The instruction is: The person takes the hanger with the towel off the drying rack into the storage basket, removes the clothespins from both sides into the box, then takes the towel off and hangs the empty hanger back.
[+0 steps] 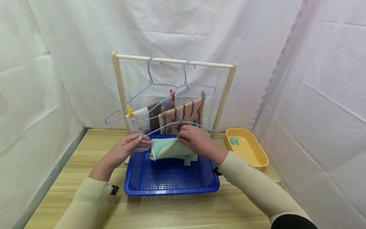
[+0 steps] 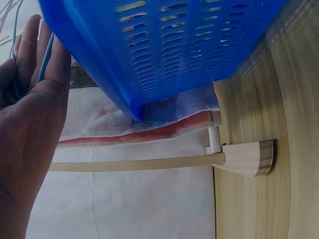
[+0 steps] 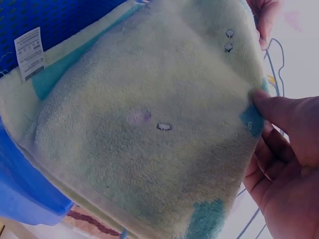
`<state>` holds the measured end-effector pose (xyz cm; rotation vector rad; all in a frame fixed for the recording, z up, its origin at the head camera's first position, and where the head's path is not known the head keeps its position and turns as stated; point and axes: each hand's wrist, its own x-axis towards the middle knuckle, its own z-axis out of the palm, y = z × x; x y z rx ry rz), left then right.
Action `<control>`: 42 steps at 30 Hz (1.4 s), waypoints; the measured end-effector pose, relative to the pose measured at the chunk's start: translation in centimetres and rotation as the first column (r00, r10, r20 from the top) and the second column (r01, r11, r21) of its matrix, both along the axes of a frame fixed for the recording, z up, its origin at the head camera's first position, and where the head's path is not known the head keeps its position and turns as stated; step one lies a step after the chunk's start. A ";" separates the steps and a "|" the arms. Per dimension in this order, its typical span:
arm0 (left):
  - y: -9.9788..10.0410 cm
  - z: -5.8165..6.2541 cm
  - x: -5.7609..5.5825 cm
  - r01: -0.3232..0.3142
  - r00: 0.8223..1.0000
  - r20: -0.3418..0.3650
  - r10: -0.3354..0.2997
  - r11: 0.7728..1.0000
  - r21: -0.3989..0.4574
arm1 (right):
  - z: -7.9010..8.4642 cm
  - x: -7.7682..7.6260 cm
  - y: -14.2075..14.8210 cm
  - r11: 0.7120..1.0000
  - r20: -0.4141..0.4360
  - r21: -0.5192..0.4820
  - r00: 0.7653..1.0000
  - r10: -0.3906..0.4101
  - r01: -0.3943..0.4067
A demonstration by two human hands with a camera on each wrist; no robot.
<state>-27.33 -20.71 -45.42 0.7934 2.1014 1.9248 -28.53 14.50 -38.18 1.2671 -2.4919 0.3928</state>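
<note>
"Wooden tabletop (image 1: 85,159): finger status?"
"My left fingers (image 1: 145,143) pinch the hanger (image 1: 180,119), narrowed to its wire; my right fingers (image 1: 185,133) pinch the towel's (image 1: 168,150) edge."
"Towel position?"
"Over the hanger's bar, above the basket (image 1: 171,192)."

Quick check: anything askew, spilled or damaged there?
Nothing looks spilled, and the green towel shows no visible damage. On the rail, the left hanger and right hanger look askew: each slopes down toward the left in the head view. Turned or tilted, I can't tell.
</note>
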 end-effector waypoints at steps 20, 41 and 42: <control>-0.1 -0.1 -0.1 -0.023 1.000 0.007 0.024 1.000 -0.013 | 1.9 0.0 0.6 0.992 -0.074 -0.107 0.996 0.055 -0.062; -0.1 -0.2 0.1 -0.016 1.000 0.000 0.016 1.000 0.007 | 4.9 0.3 1.3 0.976 -0.122 -0.188 0.989 0.086 -0.108; -0.1 -0.1 0.1 -0.016 1.000 -0.001 0.016 1.000 0.008 | 5.1 0.4 1.3 0.976 -0.122 -0.191 0.989 0.086 -0.108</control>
